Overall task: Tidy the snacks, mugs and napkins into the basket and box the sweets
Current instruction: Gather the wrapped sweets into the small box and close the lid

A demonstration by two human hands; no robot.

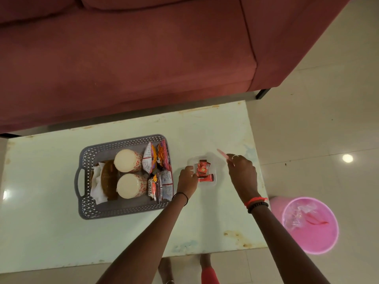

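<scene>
Closing step. The left hand grips the left wall of the clear box, which stands on the worktop just right of the filled basket. Red sweets lie inside. The right hand pinches a thin pink piece, probably the lid, tilted beyond the box's far right corner. Level the lid, align corners, tuck wrappers below the rim, then press while the left grip steadies.

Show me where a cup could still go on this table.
Bare: the pale table left of the grey perforated plastic basket and along its near side. Crowded: the clear plastic sweets box, held by the left hand, right hand pinching a thin pink piece beside it.
</scene>
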